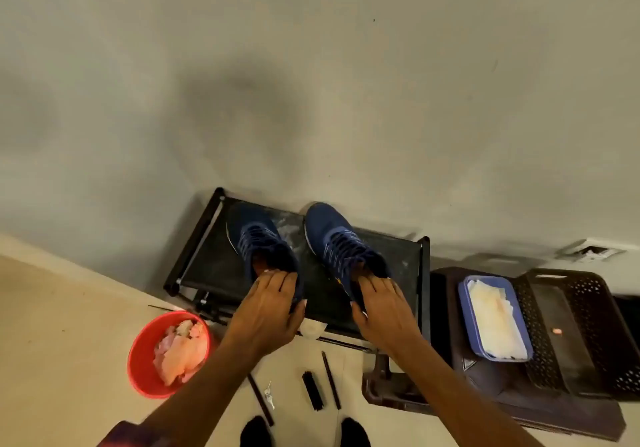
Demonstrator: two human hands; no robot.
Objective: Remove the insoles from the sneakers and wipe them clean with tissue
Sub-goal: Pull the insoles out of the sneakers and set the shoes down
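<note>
Head view, the only one we have. Two blue sneakers stand side by side on top of a black shoe rack (pixel 194 256) against the wall, toes to the wall and heels toward us.

The left hand (pixel 268 303) is on the heel of the left sneaker (pixel 258 242). Its fingers (pixel 277 278) hook over the collar into the opening, and the thumb sits outside on the heel.

The right hand (pixel 381 303) holds the right sneaker (pixel 337 238) the same way: fingers (pixel 374 282) dip into the opening, thumb on the outer heel. So both hands grip a heel and neither holds an insole or tissue.

We see something orange-brown inside each opening, but cannot tell whether it is insole or lining.

- **Clean tissue:** a stack (pixel 495 322) lies in a blue tray (pixel 462 296) on a brown crate (pixel 588 308), right of the rack.
- **Crumpled tissue:** a pile (pixel 180 349) fills a red bucket (pixel 133 349) on the floor, left of the rack.

Our call on progress:

- No loose insole shows anywhere.
- The bucket hints that some wiping is done.
- Either the insoles are back in and the task is near its end, or they are yet to come out. We cannot settle which.
</note>
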